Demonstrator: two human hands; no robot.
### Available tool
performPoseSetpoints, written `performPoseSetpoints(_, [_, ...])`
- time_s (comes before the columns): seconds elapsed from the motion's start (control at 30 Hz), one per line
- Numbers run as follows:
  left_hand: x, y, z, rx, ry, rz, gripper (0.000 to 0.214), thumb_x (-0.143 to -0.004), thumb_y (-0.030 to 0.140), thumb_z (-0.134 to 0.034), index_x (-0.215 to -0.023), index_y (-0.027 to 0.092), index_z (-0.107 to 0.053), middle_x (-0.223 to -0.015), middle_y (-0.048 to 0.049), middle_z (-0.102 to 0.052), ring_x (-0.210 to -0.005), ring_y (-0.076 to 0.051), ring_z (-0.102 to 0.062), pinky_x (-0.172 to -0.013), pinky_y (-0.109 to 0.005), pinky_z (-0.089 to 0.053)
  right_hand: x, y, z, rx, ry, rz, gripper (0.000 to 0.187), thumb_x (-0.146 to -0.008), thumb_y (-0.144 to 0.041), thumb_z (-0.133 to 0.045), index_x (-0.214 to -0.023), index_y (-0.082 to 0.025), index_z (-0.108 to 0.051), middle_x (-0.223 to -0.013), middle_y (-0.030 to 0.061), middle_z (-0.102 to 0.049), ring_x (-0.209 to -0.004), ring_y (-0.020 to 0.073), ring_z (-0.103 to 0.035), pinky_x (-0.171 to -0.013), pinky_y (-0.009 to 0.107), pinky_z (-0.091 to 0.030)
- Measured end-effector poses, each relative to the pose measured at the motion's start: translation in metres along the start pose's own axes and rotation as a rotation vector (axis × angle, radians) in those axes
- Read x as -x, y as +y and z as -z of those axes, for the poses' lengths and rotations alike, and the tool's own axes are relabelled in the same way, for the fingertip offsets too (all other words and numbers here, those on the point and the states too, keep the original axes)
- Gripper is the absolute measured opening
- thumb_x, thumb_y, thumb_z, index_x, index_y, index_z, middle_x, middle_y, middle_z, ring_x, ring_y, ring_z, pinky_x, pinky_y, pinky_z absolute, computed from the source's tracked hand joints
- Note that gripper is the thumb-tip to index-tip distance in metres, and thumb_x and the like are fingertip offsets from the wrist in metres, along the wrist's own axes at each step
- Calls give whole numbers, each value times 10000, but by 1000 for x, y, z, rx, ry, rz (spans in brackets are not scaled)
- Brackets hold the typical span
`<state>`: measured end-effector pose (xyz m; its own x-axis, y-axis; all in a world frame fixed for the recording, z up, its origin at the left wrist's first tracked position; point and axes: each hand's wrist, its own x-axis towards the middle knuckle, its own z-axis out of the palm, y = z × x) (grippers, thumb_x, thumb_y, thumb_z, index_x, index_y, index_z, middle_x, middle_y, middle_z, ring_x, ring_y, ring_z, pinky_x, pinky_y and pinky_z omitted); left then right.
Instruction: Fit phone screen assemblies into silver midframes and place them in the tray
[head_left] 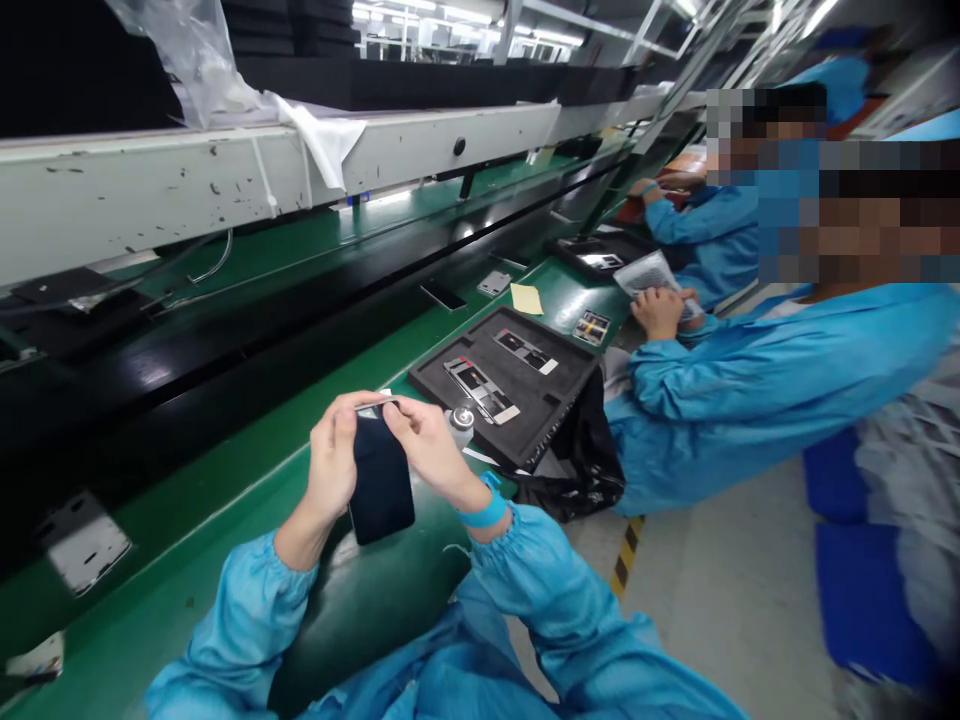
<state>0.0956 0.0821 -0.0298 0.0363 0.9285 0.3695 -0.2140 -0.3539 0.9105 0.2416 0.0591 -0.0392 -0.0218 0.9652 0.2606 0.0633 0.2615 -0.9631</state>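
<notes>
Between my two hands is a dark, flat phone screen panel [382, 480], tilted over the green bench. Closed around its far left corner is my left hand [334, 455], thumb on the face. My right hand [427, 440], with a blue band at the wrist, pinches the far edge near the right corner. A small bottle with a metal top [461, 422] stands just past my right hand. Beyond it lies a black foam tray [517, 345] with phone frames [484, 390] in it.
Co-workers in blue smocks [720, 400] sit at the right; one person's hands [660, 310] hold a clear bag. A dark conveyor belt [225, 350] runs along the bench, carrying a metal phone plate [86, 545]. A yellow note [526, 299] lies behind the tray.
</notes>
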Motion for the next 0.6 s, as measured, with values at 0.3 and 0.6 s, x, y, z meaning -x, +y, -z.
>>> performPoseSetpoints(0.3, [-20, 16, 14, 471, 228, 210, 503, -999, 722, -626, -1117, 234, -629, -884, -70, -814, -710, -221, -801, -652, -310, -666, 36, 27, 10, -41, -507, -131, 806, -988, -886, -430, -726, -167, -683, -616, 39, -670, -492, 120, -579, -524, 249, -499])
performPoseSetpoints(0.6, [-16, 11, 7, 452, 325, 139, 537, -932, 718, -730, -1147, 242, -603, -909, -71, -806, -707, -197, -774, -666, -299, -653, 35, 45, -17, -103, -228, -192, 800, -860, -900, -600, -452, -220, -492, -401, 1, -478, -405, 99, -462, -444, 239, -369])
